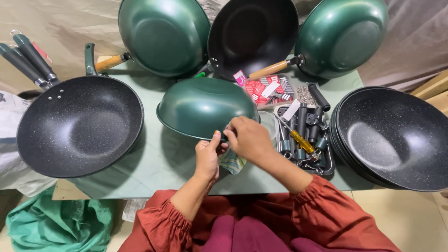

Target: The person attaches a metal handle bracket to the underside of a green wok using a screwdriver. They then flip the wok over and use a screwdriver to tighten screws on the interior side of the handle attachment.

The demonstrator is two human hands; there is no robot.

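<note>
While I watch: both hands pinch the rim.
Left hand (206, 156): gripping green pan (205, 106) at 6 o'clock.
Right hand (248, 138): closed on same rim.
Next: I judge steady grip needed.

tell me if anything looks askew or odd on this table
The dark speckled pan with no handle at the left juts past the green table edge. The green wok lies upside down, tilted, and both hands work at its rim. Nothing looks spilled or damaged.
</note>
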